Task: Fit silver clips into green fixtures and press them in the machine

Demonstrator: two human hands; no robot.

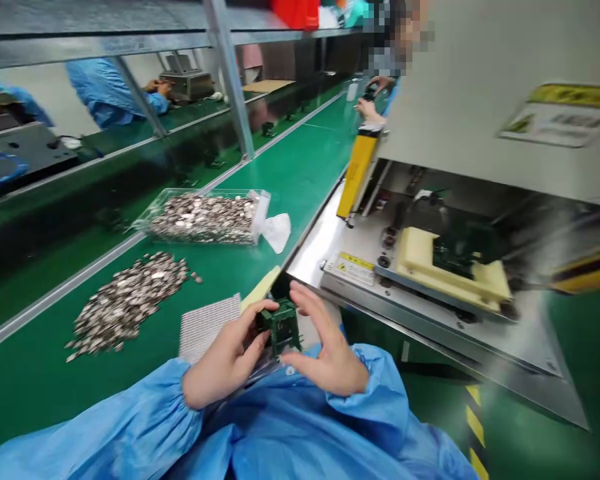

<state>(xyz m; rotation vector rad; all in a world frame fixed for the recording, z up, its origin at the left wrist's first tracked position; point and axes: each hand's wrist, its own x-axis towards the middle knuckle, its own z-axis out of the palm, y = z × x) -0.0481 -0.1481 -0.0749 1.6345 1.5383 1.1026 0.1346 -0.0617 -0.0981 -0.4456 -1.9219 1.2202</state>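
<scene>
Blue smock [295,433] nearest my camera. Boxy, dark green, open-framed housing [284,327] held just above it, right of a pale gridded sheet [207,323]. I see left hand [230,353] pinching its side; right hand [330,353] cupped wide opposite, contact I cannot tell.

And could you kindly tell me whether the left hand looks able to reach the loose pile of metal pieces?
Probably yes: between the left hand and the loose pile I see only a low ribbed sheet, nothing tall, though that hand is currently holding the green part.
</scene>
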